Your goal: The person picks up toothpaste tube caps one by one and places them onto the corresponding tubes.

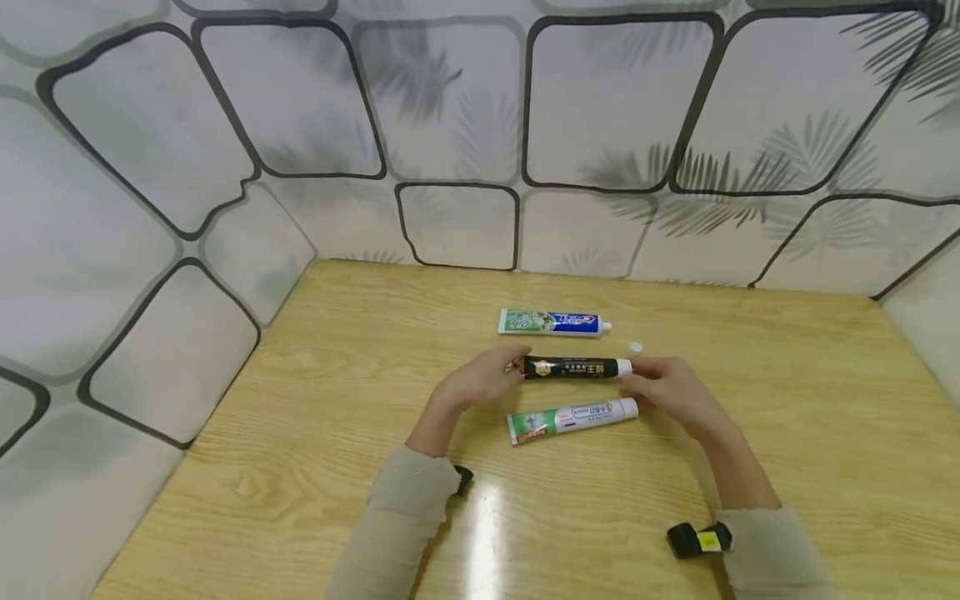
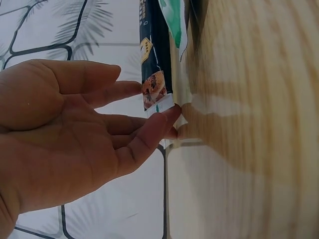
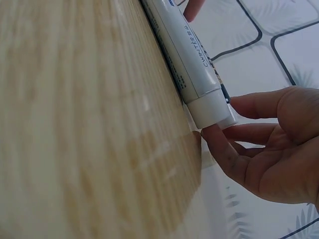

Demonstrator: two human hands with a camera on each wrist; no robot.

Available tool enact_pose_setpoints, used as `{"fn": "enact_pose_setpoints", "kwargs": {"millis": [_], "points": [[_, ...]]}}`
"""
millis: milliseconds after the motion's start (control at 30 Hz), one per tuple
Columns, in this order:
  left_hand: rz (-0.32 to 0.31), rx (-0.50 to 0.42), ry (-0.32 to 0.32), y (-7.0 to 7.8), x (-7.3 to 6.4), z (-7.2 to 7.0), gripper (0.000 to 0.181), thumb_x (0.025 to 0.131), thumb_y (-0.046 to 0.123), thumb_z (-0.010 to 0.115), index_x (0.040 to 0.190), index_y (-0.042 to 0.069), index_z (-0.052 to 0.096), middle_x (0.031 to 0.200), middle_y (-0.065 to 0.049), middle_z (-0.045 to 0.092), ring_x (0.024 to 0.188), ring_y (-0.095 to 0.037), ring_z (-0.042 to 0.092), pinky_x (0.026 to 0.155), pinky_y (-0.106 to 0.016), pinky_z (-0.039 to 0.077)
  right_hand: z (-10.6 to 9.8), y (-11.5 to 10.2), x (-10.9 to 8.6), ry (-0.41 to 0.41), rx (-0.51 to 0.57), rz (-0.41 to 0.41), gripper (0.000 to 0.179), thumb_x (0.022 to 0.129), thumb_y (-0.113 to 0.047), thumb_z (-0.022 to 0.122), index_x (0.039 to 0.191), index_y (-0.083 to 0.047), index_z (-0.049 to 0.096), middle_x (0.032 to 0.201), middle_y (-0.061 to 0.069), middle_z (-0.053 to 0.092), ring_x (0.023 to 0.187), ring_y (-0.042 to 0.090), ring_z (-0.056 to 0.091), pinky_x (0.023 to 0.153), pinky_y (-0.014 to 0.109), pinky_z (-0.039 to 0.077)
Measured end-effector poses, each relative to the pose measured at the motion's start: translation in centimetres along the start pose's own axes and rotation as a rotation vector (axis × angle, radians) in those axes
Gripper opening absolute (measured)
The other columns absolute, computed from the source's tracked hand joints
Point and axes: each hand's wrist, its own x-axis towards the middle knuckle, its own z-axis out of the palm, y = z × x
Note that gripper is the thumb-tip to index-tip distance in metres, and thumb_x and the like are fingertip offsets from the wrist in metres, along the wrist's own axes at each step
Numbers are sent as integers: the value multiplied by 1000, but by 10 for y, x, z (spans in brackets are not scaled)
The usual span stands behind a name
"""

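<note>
A black toothpaste tube (image 1: pixel 573 367) with a white cap lies crosswise between the two hands. My left hand (image 1: pixel 483 377) has its fingertips around the tube's flat crimped tail; in the left wrist view one finger overlaps the pale end. At the other end, my right hand (image 1: pixel 671 392) holds the capped end between thumb and fingers. Just nearer to me, a white and green toothpaste tube (image 1: pixel 573 419) points its cap towards the right hand. In the right wrist view this white tube (image 3: pixel 184 55) partly hides the black one. Farther back lies a blue and green toothpaste tube (image 1: pixel 555 322).
A small white cap (image 1: pixel 636 348) lies loose beyond the right fingers, and the blue and green tube shows a bare nozzle. Beneath everything is a wood-grain table (image 1: pixel 300 433), bounded by a patterned wall (image 1: pixel 457 225) at the back and left.
</note>
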Motion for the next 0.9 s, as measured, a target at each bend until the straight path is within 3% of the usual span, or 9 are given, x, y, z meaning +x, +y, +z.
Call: {"fn": "enact_pose_setpoints", "kwargs": {"millis": [300,533,700,767,900], "points": [[-58,35,2,0,1,1,50,104,9,42,152,-3,34,155,-18,38,138,-29,41,111,-43,35,1,-1,1,-9,-42,-7,50,103,-16,53,140,17,43,119,30,64,99,20,66,75,26,54],[-72,36,2,2,-1,0,52,104,13,47,153,0,34,154,-17,39,142,-30,37,113,-45,33,1,0,1,-6,-55,-9,50,104,-18,51,140,16,43,121,30,63,100,21,65,75,26,54],[-43,16,-19,2,-1,-1,58,100,11,53,154,0,32,133,-16,56,121,-27,51,103,-44,41,2,1,1,9,-63,-28,47,103,-15,52,137,16,47,111,26,66,90,14,62,70,25,53],[-35,14,-26,2,-1,-1,61,99,11,56,154,0,31,133,-16,56,122,-28,51,104,-43,40,2,1,1,12,-68,-40,42,103,-15,52,133,15,52,105,22,66,87,13,60,69,25,53],[-33,27,-59,1,-3,-2,68,96,15,63,154,2,31,150,-17,45,137,-31,44,111,-45,36,3,3,1,6,-77,-58,33,102,-15,53,122,11,59,94,14,64,83,16,57,66,27,52]]}}
